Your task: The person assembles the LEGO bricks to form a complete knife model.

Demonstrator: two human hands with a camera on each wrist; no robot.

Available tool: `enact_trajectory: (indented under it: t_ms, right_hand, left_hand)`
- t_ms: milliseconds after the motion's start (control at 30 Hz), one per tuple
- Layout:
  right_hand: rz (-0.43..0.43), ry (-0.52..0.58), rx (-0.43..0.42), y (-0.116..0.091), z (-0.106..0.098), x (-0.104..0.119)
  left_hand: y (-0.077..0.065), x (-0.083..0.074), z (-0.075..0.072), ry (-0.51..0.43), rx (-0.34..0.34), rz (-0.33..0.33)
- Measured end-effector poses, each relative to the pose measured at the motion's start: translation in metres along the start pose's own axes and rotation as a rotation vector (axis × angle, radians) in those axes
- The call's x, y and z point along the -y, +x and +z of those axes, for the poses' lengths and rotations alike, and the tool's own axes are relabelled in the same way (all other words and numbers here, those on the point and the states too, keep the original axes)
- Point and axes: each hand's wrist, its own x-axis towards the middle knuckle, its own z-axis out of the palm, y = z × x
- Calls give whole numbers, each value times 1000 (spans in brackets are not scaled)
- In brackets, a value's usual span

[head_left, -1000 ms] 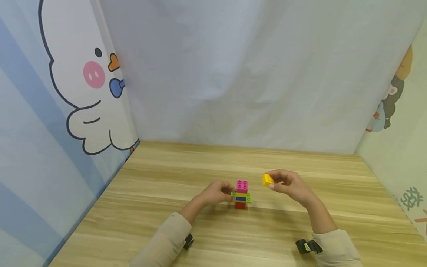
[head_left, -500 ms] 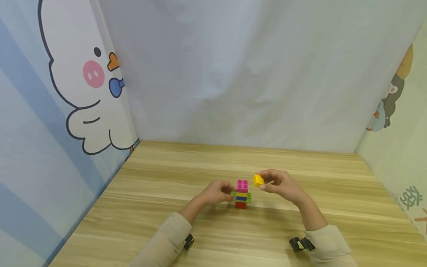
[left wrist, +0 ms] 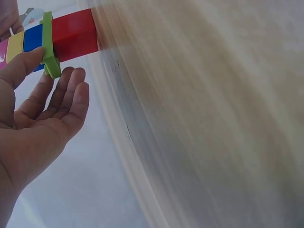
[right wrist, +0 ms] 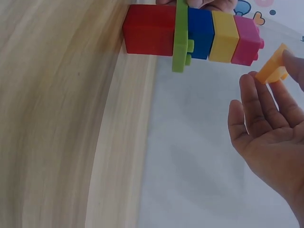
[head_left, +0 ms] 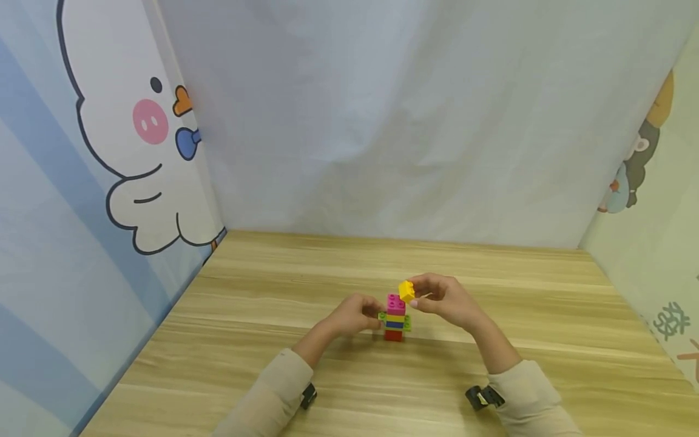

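Observation:
A block tower [head_left: 395, 321] stands upright on the table. From the bottom it has a red block [right wrist: 149, 29], a long green plate [right wrist: 180, 38], a blue block [right wrist: 200, 33], a yellow block [right wrist: 224, 37] and a pink block [right wrist: 245, 40] with studs on top. My left hand [head_left: 352, 315] pinches the green plate's left end between thumb and fingers. My right hand [head_left: 445, 301] holds a small yellow brick [head_left: 406, 292] by thumb and fingertips. That brick is tilted, just above the pink block's right side. In the right wrist view a gap shows between them.
The wooden table [head_left: 262, 267] runs back to a pale cloth [head_left: 382, 121]. A printed wall panel [head_left: 49, 182] borders the left side and another panel [head_left: 655, 243] the right. Black wrist devices sit at both cuffs.
My right hand has moved left with the small yellow brick, from right of the tower to just over its top. The left hand and the tower have stayed in place.

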Motion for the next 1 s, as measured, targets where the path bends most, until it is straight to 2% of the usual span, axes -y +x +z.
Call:
enact_trajectory:
  t_ms: [300,800,900,1000]
  right_hand:
    - [-57,-38,-42,4,8,-1]
    - [-56,-94,-50,7,15,1]
    - [-59,-105,-54,7,18,5]
    - [-69,-113,-56,4,21,18]
  left_hand:
    - [0,-1,0,4,3,9]
    - [2,-1,0,0,4,15]
    - [2,0,0,3,2,9]
    - [2,0,0,9,-1,3]
